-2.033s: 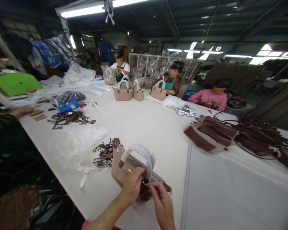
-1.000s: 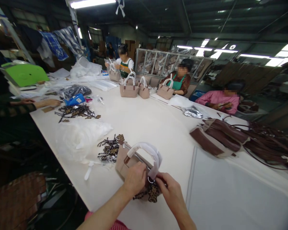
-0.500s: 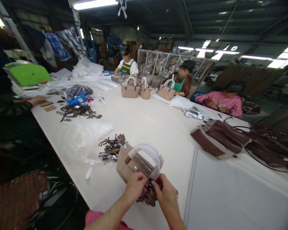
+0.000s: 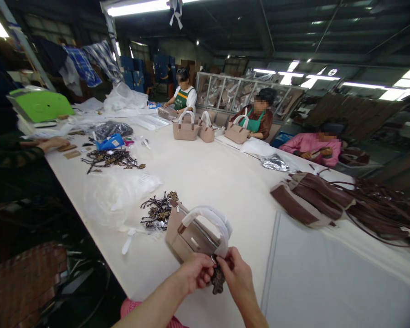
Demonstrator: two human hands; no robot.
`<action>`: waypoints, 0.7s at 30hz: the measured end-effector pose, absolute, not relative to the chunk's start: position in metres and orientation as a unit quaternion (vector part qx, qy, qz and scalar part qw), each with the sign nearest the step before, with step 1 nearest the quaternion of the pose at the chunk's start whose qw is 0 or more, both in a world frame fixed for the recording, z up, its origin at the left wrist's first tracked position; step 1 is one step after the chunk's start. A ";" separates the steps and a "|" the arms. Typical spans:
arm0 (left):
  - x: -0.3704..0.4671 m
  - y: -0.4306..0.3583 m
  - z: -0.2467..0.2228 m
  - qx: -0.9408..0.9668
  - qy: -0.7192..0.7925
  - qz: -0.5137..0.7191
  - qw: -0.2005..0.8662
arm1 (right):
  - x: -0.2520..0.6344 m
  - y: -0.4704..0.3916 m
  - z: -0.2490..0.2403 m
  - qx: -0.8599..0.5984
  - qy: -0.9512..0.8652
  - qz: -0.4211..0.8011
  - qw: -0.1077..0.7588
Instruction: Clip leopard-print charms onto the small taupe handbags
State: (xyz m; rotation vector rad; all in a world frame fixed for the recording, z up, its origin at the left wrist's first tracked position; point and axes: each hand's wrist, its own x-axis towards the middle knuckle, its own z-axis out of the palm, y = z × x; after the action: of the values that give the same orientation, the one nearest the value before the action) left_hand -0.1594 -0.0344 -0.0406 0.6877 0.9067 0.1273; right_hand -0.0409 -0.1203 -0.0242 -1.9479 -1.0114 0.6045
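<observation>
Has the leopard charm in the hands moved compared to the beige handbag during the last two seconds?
Yes. The leopard charm now hangs below the beige handbag's near corner; earlier it lay over the bag's side.

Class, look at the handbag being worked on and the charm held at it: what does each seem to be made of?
Handbag: smooth matte beige leather or imitation, holding its shape; handle wrapped in white film or paper. Charm: leopard-print, apparently soft leather or fabric, pinched between both hands.

A dim workshop lit by fluorescent tubes (image 4: 138, 7) overhead and bright roof panels (image 4: 401, 84) on the far right, which glare white. The pale desk (image 4: 225, 182) reflects the light evenly, with soft, faint shadows. The roof and the lower left corner fall into darkness. Wide-angle distortion bends lines at the edges. The faces of people across the desk are blurred; distant detail is soft.
</observation>
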 end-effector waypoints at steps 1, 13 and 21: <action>-0.160 -0.036 -0.041 0.347 0.435 0.080 0.827 | -0.042 -0.121 -0.026 -0.774 -0.394 0.243 0.431; -0.164 -0.045 -0.038 0.457 0.428 0.179 0.759 | -0.058 -0.128 -0.039 -0.732 -0.503 0.103 0.447; -0.168 -0.045 -0.040 0.571 0.377 0.170 0.709 | -0.059 -0.120 -0.022 -0.786 -0.474 0.164 0.360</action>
State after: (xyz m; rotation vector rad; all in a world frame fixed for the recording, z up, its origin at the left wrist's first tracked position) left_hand -0.1676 -0.0453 -0.0404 1.2663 0.8376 0.3767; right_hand -0.0593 -0.1198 -0.0217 -2.0272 -1.2224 0.4238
